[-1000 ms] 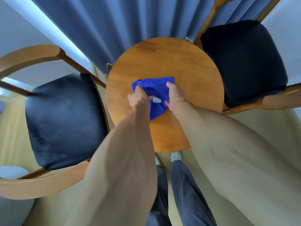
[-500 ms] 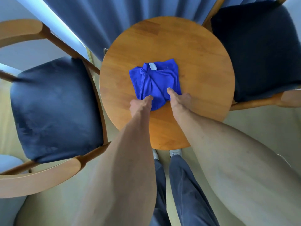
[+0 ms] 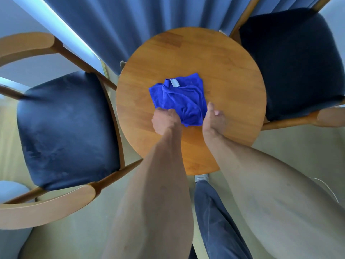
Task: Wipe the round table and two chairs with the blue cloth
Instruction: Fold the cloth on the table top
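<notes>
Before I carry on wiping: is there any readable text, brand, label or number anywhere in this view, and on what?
No readable text in the head view.
Small white tag sewn on the crumpled blue cloth: looks blank, too small to show any print.
Round wooden table, two wooden chairs with dark blue cushions, blue curtain: no markings.

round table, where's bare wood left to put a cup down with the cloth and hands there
Bare wood on the round table lies between the blue cloth and the far rim, and toward the right rim. The near middle is crowded: left hand and right hand flank the cloth.
</notes>
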